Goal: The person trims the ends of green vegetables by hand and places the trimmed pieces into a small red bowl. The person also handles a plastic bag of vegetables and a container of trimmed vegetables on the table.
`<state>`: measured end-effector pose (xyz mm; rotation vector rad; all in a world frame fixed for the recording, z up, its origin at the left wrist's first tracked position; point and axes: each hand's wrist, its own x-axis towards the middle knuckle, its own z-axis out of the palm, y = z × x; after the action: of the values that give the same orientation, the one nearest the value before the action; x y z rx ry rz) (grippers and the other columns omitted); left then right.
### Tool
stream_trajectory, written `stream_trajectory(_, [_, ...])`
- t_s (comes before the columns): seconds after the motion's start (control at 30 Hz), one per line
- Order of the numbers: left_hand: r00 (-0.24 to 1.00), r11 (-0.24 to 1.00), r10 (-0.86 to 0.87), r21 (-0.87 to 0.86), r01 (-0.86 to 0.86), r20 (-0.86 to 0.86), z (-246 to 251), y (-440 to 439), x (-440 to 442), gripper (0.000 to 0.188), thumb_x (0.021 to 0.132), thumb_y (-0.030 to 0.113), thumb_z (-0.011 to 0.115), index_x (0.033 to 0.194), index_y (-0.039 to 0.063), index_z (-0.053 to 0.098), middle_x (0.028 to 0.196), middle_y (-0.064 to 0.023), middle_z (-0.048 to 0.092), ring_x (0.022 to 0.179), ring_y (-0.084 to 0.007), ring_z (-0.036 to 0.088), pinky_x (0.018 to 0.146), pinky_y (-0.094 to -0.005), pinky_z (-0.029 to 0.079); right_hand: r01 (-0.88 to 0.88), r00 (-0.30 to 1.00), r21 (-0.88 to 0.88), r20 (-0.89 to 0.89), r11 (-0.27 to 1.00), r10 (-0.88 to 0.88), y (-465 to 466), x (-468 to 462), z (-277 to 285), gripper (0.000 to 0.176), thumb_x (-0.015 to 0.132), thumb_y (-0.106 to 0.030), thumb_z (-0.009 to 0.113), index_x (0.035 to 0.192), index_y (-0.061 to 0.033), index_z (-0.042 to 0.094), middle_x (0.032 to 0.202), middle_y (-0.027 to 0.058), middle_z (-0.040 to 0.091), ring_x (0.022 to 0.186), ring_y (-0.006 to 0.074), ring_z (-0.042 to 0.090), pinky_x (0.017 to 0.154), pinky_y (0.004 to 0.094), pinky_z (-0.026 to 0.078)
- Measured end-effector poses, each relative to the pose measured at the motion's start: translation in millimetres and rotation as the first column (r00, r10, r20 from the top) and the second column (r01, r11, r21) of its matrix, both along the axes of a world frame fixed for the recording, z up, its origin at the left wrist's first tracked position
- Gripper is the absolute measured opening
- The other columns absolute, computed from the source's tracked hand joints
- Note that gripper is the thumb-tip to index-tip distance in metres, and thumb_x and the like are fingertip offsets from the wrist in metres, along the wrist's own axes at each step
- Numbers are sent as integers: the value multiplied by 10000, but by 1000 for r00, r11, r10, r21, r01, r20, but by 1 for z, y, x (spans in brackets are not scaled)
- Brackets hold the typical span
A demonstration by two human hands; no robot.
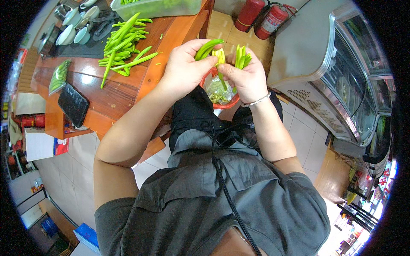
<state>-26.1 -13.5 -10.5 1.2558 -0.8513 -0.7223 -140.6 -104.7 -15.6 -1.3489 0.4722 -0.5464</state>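
In my left hand (189,68) I hold a long green bud (206,49), which looks like a daylily flower bud. An opened bud with pale yellow inner parts (219,57) is pinched between the fingertips of both hands. My right hand (245,76) also keeps several split green buds (242,57) against its palm and fingers. Below the hands, between the knees, stands a red bin (225,106) with a clear plastic liner and thin yellow-green scraps (221,94) inside. Left of my left hand, a loose pile of green buds (123,43) lies on the wooden table.
The wooden table (105,112) also holds a translucent tub (157,11) of green pieces, cups and a teapot on a dark mat (77,51), a filled clear bag (60,75) and a black flat device (73,104). Fire extinguishers (272,20) and a glass display cabinet (346,80) stand to the right.
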Motion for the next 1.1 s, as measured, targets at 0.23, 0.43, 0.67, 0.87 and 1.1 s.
stream_trajectory(0.23, [969, 1000, -30, -16, 27, -244, -4, -3, 4, 305, 707, -71, 547, 1006, -19, 519, 881, -58, 569, 789, -123, 544, 737, -230, 443, 114, 991, 82, 57, 990, -119, 4, 4, -8, 209, 736, 44, 541, 885, -35, 418, 762, 63, 532, 556, 100, 540, 444, 197, 425])
stream_trajectory(0.43, [936, 997, -59, 19, 70, -346, -4, -1, 10, 344, 689, -33, 575, 1025, 8, 520, 864, -44, 575, 647, -58, 502, 500, -157, 351, 196, 972, 17, 132, 980, -196, 10, 9, -4, 182, 754, 41, 521, 899, -22, 429, 780, 60, 533, 637, 114, 552, 552, 213, 463])
stream_trajectory(0.67, [831, 995, -72, 15, 96, -552, -4, -3, 16, 236, 743, 32, 566, 976, 19, 530, 829, -48, 583, 654, -73, 517, 473, -161, 341, 177, 984, -314, 68, 933, -163, 5, 6, -14, 168, 744, -5, 573, 892, -38, 501, 808, 46, 539, 680, 97, 549, 535, 166, 418])
stream_trajectory(0.87, [821, 997, -45, 25, 72, -570, -4, -3, 12, 204, 755, 48, 562, 954, 11, 537, 811, -51, 586, 649, -72, 516, 433, -153, 323, 258, 966, -595, 179, 762, -187, 5, 9, -19, 221, 661, 16, 651, 844, -8, 530, 893, 43, 479, 805, 98, 497, 686, 207, 414])
stream_trajectory(1.1, [907, 999, -47, -5, 49, -418, 1, 0, 6, 230, 740, 25, 581, 964, -2, 534, 847, -57, 582, 663, -66, 515, 492, -162, 390, 327, 944, -478, 194, 815, -266, 7, 12, -16, 220, 584, -39, 694, 736, 3, 540, 789, 74, 488, 720, 177, 495, 632, 254, 406])
